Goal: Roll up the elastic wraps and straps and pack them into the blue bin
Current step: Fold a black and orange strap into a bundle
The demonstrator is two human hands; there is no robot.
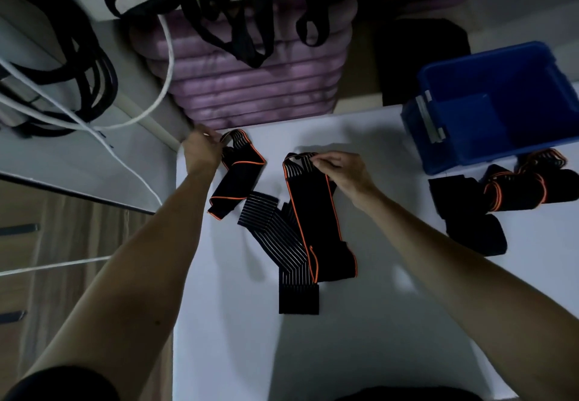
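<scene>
On the white table (pixel 360 331) lie black elastic wraps with orange edging. My left hand (pixel 202 151) pinches the far end of a short folded wrap (pixel 238 181) at the table's back left corner. My right hand (pixel 343 170) pinches the far end of a long wrap (pixel 316 222) that runs toward me across the middle. Under it lies a black strap with white stripes (pixel 282 237). The blue bin (pixel 498 102) stands open at the back right; I see nothing inside it.
More black and orange wraps (pixel 513 190) and a plain black strap (pixel 470 225) lie in a heap in front of the bin. Purple stacked mats (pixel 250 80) stand behind the table. Black loops hang from above, and white cables run along the left.
</scene>
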